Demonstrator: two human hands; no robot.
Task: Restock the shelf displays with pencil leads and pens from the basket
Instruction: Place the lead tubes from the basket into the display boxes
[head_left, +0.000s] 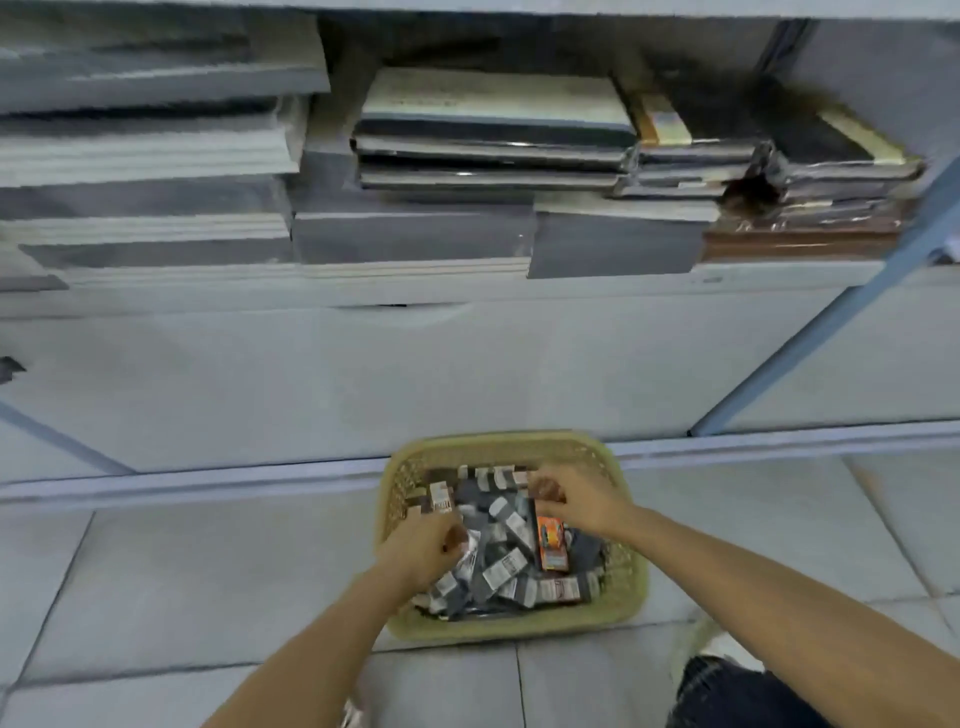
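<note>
Reaching into a yellow-green woven plastic basket (509, 626) with both bare forearms stretched forward, a person sorts through stock, seen from above. The basket sits on a pale tiled floor (208, 571), its far rim just short of the foot of a white shelf unit (467, 364). It probably stands there so items can be lifted straight up to the displays.

Inside the basket lies a loose heap of small packets (506, 566), mostly dark grey with white barcode labels, overlapping at all angles. They are likely the pencil leads and pens, though the blur hides any print. One orange packet (550, 543) stands out right of the basket's centre.

The left hand (423, 548) is at the basket's left side, knuckles up and fingers curled down into the heap. It cannot be told whether it actually holds anything. The right hand (576, 501) is over the basket's far side, fingers and thumb drawn together in a pinch on one of the packets, seemingly picking it out of the pile.

Beyond and above the basket, the shelf holds flat stacked notebooks (493, 135) and wrapped pads. Nearer than the basket, to its right, is a knee (727, 691) in dark denim, which suggests the person is crouching.
</note>
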